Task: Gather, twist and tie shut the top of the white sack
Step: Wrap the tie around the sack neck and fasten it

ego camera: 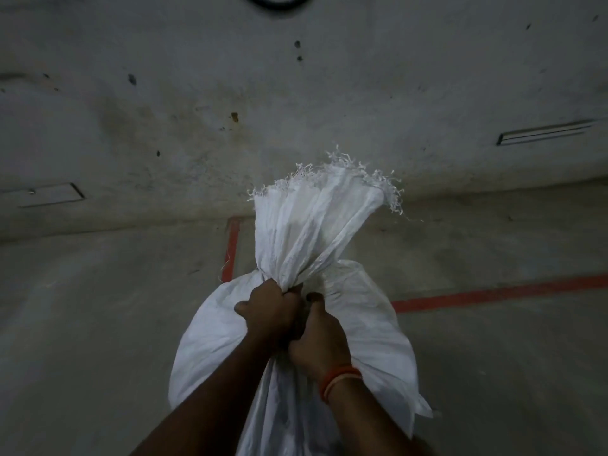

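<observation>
Head view: both hands, left hand (270, 313) and right hand (318, 337), clamped together around the bulging white sack's (368, 327) gathered neck.

White sack (368, 327) — full, upright, neck gathered — frayed top fanning upward.

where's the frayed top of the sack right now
In the head view the frayed top fans out at centre frame, above the left hand and right hand gripping the neck of the white sack, right of the red floor line.
</observation>
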The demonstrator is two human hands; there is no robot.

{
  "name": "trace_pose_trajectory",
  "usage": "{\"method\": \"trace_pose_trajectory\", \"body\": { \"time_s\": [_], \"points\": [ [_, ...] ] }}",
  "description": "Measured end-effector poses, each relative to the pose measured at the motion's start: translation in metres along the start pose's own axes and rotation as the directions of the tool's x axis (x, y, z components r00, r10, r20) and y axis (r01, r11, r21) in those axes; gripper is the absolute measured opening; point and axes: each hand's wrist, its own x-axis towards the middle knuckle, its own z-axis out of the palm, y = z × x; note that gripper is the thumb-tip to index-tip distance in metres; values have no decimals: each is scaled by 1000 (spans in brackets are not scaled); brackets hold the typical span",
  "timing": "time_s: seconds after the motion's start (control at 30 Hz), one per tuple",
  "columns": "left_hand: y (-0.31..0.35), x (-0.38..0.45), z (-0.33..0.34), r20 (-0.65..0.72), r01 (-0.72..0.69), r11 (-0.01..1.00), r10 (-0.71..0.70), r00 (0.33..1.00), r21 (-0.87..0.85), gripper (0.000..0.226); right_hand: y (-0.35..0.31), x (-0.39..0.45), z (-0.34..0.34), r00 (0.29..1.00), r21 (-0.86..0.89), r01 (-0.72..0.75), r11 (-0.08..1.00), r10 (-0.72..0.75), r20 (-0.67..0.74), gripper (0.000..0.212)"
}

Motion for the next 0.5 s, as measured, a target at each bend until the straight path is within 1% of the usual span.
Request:
{"method": "trace_pose_trajectory", "body": {
  "time_s": [0.07,0.13,0.17,0.23,0.27,0.3,0.33,0.37,0.47,0.5],
  "points": [
    [-4,0,2,14,-31,992,33,999,-126,45,0,0,6,996,-125,32,992,-42,-80,60],
    [-8,-1,1,58,-66,978,79,995,-199,42,5,3,9,985,-195,55,979,-86,-152,43],
    [-11,-1,0,91,-82,973,104,990,-215,42,6,4,11,982,-204,52,978,-87,-165,39],
    [-15,-3,-4,155,-117,968,153,976,-223,58,10,8,13,983,-212,24,977,-61,-171,34],
    [-20,-4,-6,158,-152,968,184,970,-198,67,12,10,14,984,-204,1,979,-38,-176,31],
    [-25,-5,-7,133,-194,970,214,968,-150,70,13,11,13,982,-188,-13,982,-24,-190,28],
    [-32,-6,-7,89,-221,969,231,969,-115,68,13,13,12,978,-167,-19,986,-16,-209,26],
    [-41,-9,-8,54,-228,967,236,970,-117,60,14,14,11,975,-148,-28,989,-6,-222,24],
    [-66,-21,-12,29,-231,958,239,971,-172,24,15,16,9,976,-118,-45,992,19,-216,25],
    [-72,-27,-15,18,-213,964,219,976,-161,19,15,16,10,977,-108,-53,993,29,-211,26]
  ]
}}
